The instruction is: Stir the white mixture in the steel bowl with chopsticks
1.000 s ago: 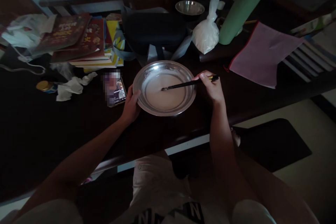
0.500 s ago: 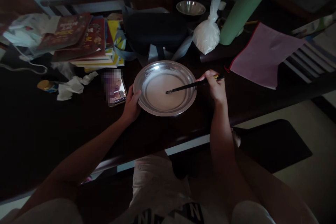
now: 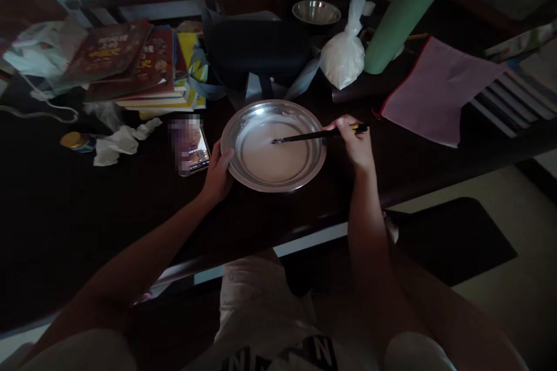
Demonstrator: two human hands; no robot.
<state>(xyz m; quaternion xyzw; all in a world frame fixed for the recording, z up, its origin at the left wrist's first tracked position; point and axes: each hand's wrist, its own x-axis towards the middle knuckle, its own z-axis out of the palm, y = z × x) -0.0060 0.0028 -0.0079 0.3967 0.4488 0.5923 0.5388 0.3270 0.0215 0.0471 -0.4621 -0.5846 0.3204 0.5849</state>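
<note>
On the dark table [image 3: 87,226] the wide metal pan [image 3: 273,181] sits near the front edge, directly ahead of the person, with a pale liquid [image 3: 274,156] pooled in its base and a phone [image 3: 190,148] just beside it on the left. The left hand [image 3: 217,177] lies against the pan's near-left rim, forearm running in from the lower left, its grip curled round the edge with the thumb on top. The right hand [image 3: 355,142] sits just outside the right rim with its grip pinched on dark chopsticks [image 3: 317,135], whose long axis runs nearly level leftward, tips in the liquid close to the pan's centre.
</note>
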